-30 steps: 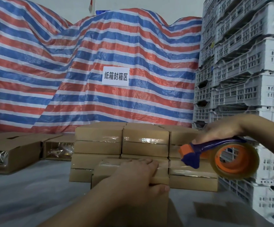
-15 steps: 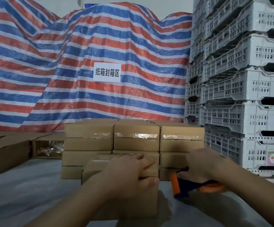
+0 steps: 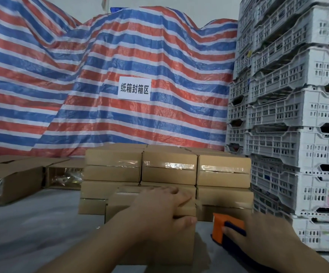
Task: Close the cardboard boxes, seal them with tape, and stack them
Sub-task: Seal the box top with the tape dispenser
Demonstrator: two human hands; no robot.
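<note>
A closed cardboard box (image 3: pixel 120 205) stands on the grey table right in front of me. My left hand (image 3: pixel 159 209) lies across its top, fingers over the far right edge and thumb down the near side. Just right of the box, my right hand (image 3: pixel 258 231) holds the orange and blue tape dispenser (image 3: pixel 221 226) low by the table surface; the tape roll is hidden under the hand. Behind the box stands a stack of sealed boxes (image 3: pixel 169 168), two layers high, three across, with clear tape on their fronts.
Open cardboard boxes (image 3: pixel 12 182) lie on the left of the table. White plastic crates (image 3: pixel 297 115) tower along the right. A striped red, blue and white tarp (image 3: pixel 100 75) with a white paper sign (image 3: pixel 134 88) fills the background. Grey table surface (image 3: pixel 32 233) shows at the left front.
My right hand has brought the tape dispenser down from beside the box's top to the table surface at the box's right. My left hand has stayed on the box.
</note>
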